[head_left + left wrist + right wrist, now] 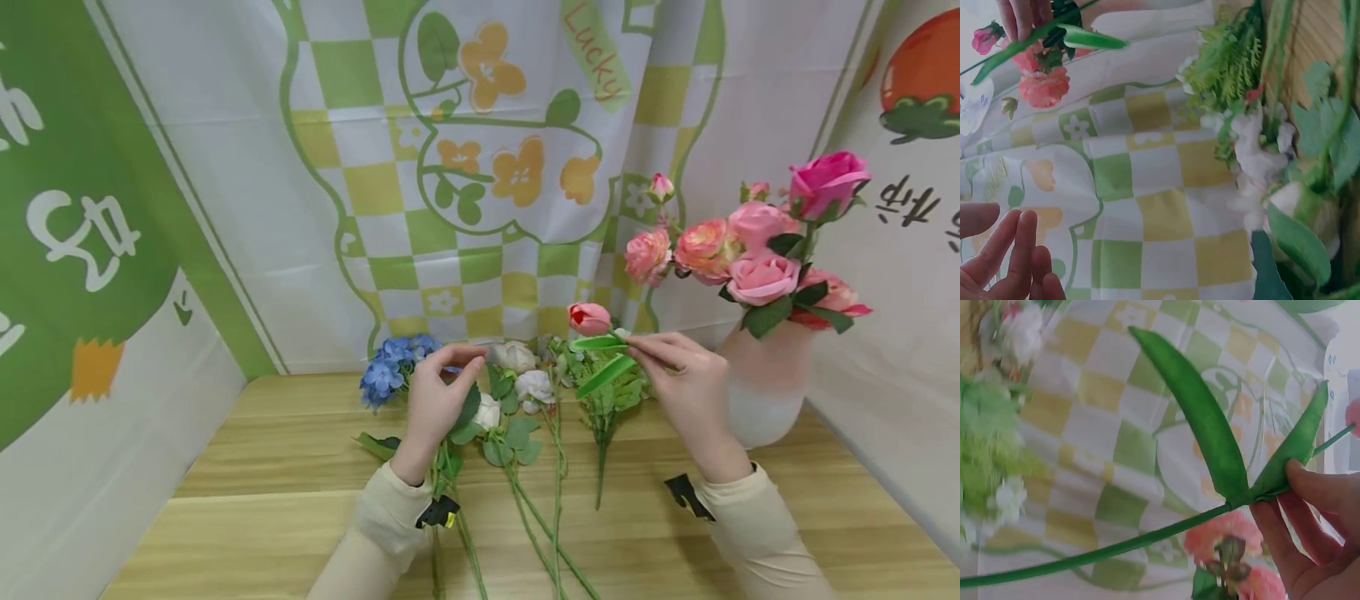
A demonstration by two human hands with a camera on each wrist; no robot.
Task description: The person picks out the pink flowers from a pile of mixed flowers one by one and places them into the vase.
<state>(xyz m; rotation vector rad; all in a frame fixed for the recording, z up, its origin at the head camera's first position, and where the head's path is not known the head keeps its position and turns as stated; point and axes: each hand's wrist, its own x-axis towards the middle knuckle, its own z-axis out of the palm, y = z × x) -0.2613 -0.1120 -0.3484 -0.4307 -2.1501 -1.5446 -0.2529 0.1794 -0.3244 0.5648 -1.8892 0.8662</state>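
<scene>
My right hand point(690, 392) pinches a pink tulip point(588, 318) between thumb and fingers, where its long green leaves point(1194, 412) join the stem point(1116, 547). The bloom tips toward the left in the head view. Only a bit of that bloom shows at the edge of the right wrist view. My left hand point(444, 400) is raised over the flowers on the table, with loosely bent fingers point(1019, 250) and nothing held. Below and beside it lie blue hydrangea blooms point(384, 375), white roses point(487, 412) and long green stems point(536, 533).
At the right stands a pink-and-white vase point(768, 387) filled with pink roses point(763, 279). A leafy green sprig point(603, 417) lies on the wooden table point(247, 517) between the hands. A printed checkered cloth point(427, 233) hangs behind.
</scene>
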